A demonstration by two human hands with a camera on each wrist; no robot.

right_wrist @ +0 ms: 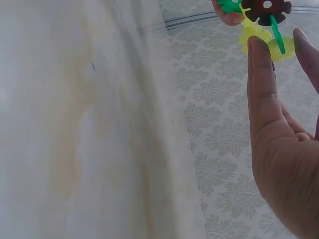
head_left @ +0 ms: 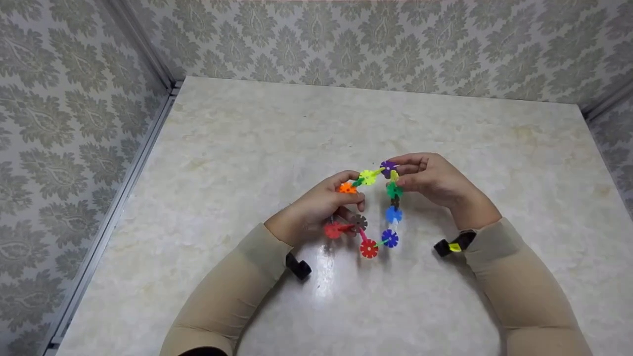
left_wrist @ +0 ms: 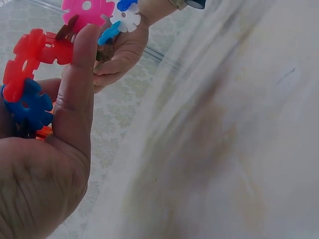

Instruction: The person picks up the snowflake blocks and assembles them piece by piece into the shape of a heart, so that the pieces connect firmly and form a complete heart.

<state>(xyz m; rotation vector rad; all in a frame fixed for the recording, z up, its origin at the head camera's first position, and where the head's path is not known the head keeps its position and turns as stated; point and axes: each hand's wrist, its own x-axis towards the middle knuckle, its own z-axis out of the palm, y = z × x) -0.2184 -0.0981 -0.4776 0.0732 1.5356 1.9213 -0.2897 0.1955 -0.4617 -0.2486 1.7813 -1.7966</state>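
Note:
A loop of notched plastic snowflake discs (head_left: 369,248) in many colours hangs between both hands above the table. On its left side the left hand (head_left: 321,198) grips it near an orange disc (head_left: 347,188). In the left wrist view a blue disc (left_wrist: 31,107) and joined red discs (left_wrist: 22,62) sit against that hand's fingers. At the loop's upper right, the right hand (head_left: 440,180) pinches it by the purple disc (head_left: 387,169). The right wrist view has a yellow disc (right_wrist: 283,49) between fingertip and thumb, below a brown disc (right_wrist: 266,7). Fingers hide part of the loop.
The pale marbled table (head_left: 247,133) spreads out under both hands. Patterned wallpaper (head_left: 316,39) stands behind it, with a metal rail (head_left: 153,133) along the left edge. Black wrist cameras (head_left: 299,268) are strapped at both cuffs.

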